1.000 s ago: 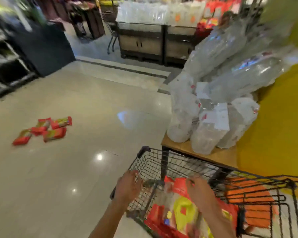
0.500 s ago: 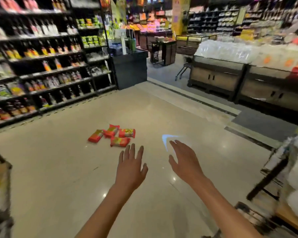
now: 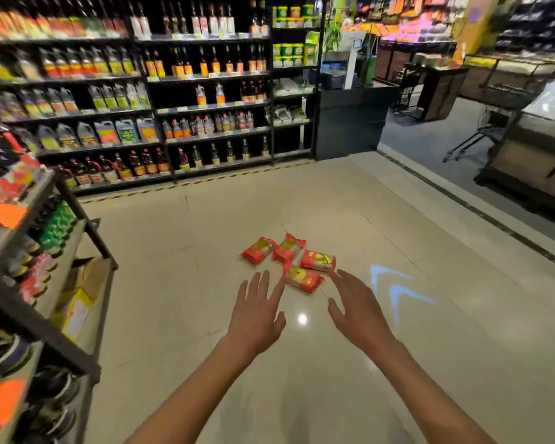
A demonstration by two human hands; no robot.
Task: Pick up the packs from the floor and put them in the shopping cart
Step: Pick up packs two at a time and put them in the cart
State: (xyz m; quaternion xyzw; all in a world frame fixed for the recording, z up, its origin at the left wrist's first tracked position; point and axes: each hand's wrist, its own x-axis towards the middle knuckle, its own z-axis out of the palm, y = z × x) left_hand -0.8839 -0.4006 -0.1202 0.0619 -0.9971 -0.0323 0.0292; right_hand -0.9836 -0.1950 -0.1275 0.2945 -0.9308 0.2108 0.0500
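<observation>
both the left hand (image 3: 256, 315) and right hand (image 3: 358, 307) reach out flat and empty near four red packs (image 3: 289, 262) on the floor (image 3: 173, 283).

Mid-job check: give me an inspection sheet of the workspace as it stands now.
Surface: glossy beige tiled floor, with light glare and a blue arrow-like mark.
Job's things: four red packs clustered on the floor; cart not in view.
Clutter: nothing seen near the packs.
Hands: left hand and right hand open, empty, stretched toward the packs, not touching.
Cables: nothing seen.
Surroundings: bottle shelves behind, rack at left, display counter at right.
</observation>
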